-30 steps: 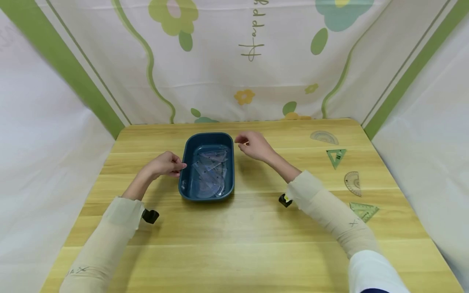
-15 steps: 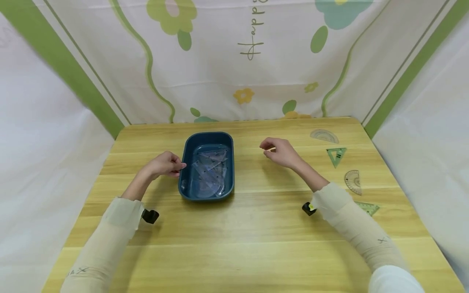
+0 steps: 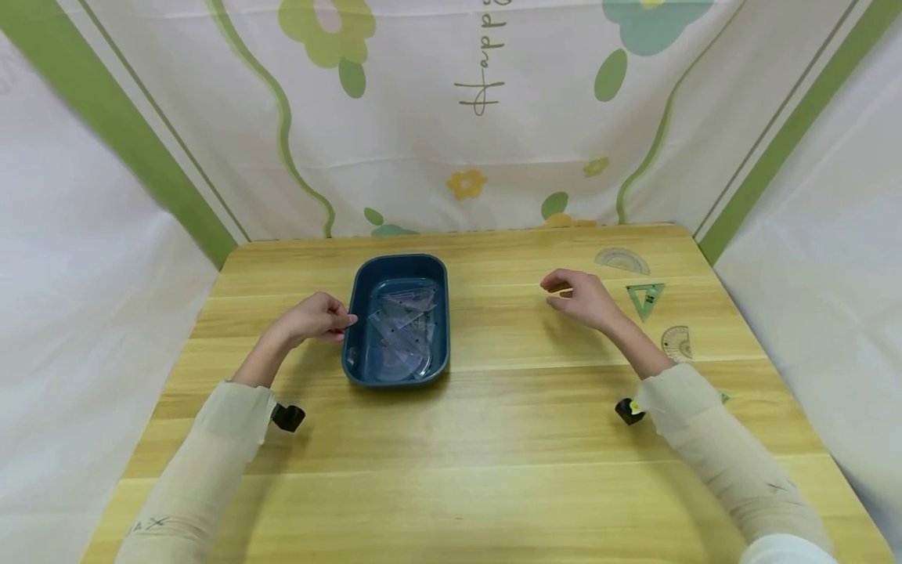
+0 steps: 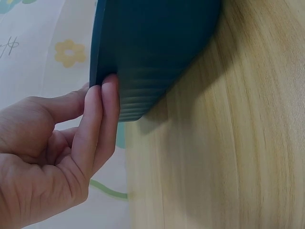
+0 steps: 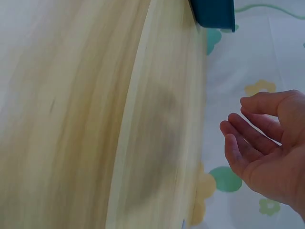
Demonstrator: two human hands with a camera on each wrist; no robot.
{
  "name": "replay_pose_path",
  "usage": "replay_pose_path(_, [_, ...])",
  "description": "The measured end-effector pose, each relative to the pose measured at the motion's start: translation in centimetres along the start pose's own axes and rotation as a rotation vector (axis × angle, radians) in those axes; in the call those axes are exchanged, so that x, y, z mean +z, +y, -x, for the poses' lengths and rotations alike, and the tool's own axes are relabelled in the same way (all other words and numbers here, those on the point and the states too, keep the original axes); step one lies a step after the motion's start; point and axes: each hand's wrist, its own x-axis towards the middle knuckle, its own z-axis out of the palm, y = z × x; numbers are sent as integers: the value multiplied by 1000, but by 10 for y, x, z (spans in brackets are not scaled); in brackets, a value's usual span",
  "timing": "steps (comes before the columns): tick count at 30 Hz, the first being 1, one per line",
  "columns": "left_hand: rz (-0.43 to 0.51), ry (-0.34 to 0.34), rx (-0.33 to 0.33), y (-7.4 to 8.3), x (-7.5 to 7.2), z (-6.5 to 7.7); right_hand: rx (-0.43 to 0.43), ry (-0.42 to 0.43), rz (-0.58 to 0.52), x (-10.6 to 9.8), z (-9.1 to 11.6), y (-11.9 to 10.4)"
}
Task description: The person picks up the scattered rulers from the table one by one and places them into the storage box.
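A dark blue rectangular bin (image 3: pixel 362 290) with rounded corners stands left of the table's middle in the head view. Several clear plastic rulers and set squares (image 3: pixel 405 329) lie overlapping on its floor. My left hand (image 3: pixel 313 317) pinches the bin's left rim between thumb and fingers; the left wrist view shows the fingertips (image 4: pixel 110 90) against the bin's outer wall. To the right, my right hand (image 3: pixel 578 298) hovers above the table with loosely bent fingers and nothing in them. It is nearest to a green set square (image 3: pixel 645 299) on the table.
Along the table's right side lie a clear protractor (image 3: pixel 623 260) at the back and another protractor (image 3: pixel 676 343) nearer. A green piece (image 3: pixel 724 398) is mostly covered by the right sleeve. A white printed curtain (image 3: pixel 395 133) stands behind the wooden table (image 3: pixel 458 462).
My right hand has moved rightward from beside the bin's right rim toward the pieces on the right. The left hand and the bin have stayed in place.
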Motion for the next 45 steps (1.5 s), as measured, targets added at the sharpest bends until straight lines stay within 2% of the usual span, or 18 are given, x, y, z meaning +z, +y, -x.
replay_pose_path(6, [5,4,-4,0,2,-1,21,7,47,-16,11,21])
replay_pose_path(18, [2,-6,-2,3,3,1,96,-52,145,-62,35,63])
replay_pose_path(28, [16,-14,-9,-1,4,1,183,-177,285,-86,39,112])
replay_pose_path(35, [10,-10,-8,0,4,0,166,-225,348,-93,38,125])
replay_pose_path(45, [10,-3,-1,3,2,1,102,-220,438,-102,30,128])
